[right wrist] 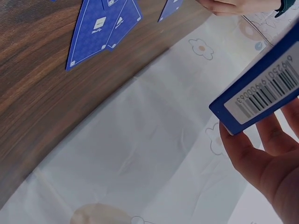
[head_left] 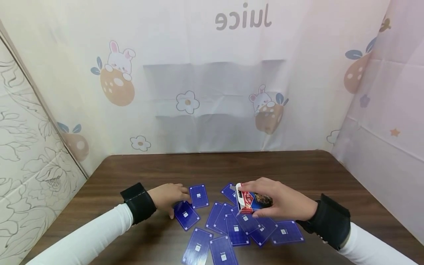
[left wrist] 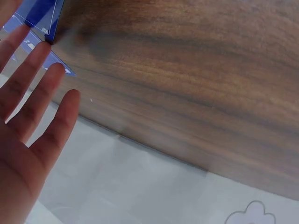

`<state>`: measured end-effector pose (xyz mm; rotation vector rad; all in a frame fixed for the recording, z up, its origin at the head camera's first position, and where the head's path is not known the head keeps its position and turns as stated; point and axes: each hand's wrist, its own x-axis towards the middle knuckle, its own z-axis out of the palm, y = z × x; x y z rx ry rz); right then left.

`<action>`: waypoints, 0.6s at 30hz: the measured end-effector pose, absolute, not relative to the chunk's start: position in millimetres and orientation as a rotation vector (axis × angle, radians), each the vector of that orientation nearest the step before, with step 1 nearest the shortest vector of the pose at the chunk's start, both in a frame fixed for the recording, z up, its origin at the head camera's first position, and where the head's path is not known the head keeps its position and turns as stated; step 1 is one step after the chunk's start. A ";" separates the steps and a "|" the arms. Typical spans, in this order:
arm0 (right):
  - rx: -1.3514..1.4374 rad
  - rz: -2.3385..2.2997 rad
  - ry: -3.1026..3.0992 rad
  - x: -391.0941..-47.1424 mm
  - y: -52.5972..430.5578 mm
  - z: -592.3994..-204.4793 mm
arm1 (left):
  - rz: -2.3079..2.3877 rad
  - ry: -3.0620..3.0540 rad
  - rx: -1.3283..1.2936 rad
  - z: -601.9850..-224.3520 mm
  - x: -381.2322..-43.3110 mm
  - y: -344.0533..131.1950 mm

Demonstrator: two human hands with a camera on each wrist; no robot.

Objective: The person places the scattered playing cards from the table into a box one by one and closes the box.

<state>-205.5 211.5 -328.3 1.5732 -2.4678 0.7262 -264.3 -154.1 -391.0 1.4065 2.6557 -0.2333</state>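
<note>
In the head view, my left hand (head_left: pixel 171 198) is at a blue-backed playing card (head_left: pixel 187 216) on the left, its fingertips at the card's upper edge. The left wrist view shows that hand's fingers (left wrist: pixel 43 91) extended and spread, the tips by a blue card (left wrist: pixel 41 16). My right hand (head_left: pixel 281 198) holds a red and blue playing-card box (head_left: pixel 253 201) between thumb and fingers, above the spread cards. The box's barcode side (right wrist: pixel 264 88) faces the right wrist camera. Cards under the box are partly hidden.
Several blue-backed cards (head_left: pixel 236 229) lie scattered and overlapping on the brown wooden table (head_left: pixel 149 165). One separate card (head_left: pixel 198 196) lies just right of the left hand. A printed cloth (head_left: pixel 218 136) hangs behind the table's far edge.
</note>
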 end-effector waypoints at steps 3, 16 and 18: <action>1.559 0.733 -2.491 -204.8 212.5 -329.8 | -0.201 2.653 1.424 -390.6 -263.2 -155.5; 1.547 0.706 -2.476 -204.2 213.4 -329.4 | 0.020 2.624 1.309 -393.0 -268.2 -164.2; 1.545 0.701 -2.476 -203.9 213.9 -328.7 | 0.055 2.620 1.261 -393.7 -269.0 -166.2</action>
